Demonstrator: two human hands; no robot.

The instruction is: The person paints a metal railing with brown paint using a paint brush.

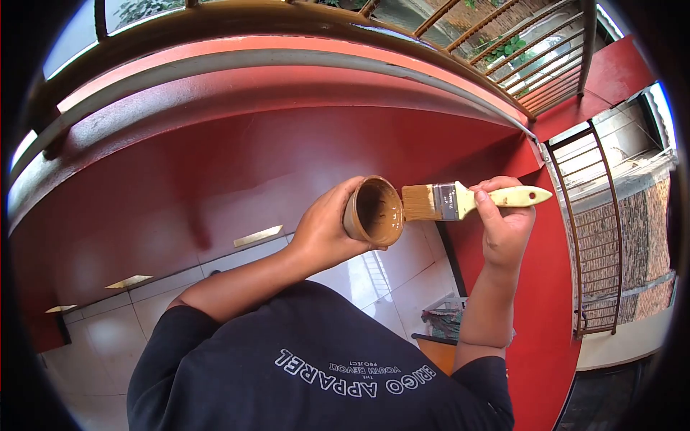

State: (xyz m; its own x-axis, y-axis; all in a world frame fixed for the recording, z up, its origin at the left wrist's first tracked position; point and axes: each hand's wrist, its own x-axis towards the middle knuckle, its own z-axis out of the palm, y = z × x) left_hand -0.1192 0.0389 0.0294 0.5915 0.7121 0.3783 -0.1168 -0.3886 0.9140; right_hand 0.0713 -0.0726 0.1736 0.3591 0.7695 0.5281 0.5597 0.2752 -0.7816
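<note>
My left hand (332, 224) is wrapped round a small cup (389, 228), tilted so that its mouth faces up toward me. Brown paint coats the inside wall of the cup. In my right hand (505, 221) is a flat paintbrush (445, 201), gripped by its pale yellow handle with a hole at the end. The brush lies level, its brown-coated bristles pointing left, their tips right at the cup's rim. A metal ferrule joins bristles and handle.
A red wall (237, 158) stands in front, topped by a metal rail (237, 61) and brown bars. White floor tiles (108, 352) lie below. To the right are a red wall section (539, 309) and a barred railing (596, 237). A crate-like object (444, 320) rests near my right elbow.
</note>
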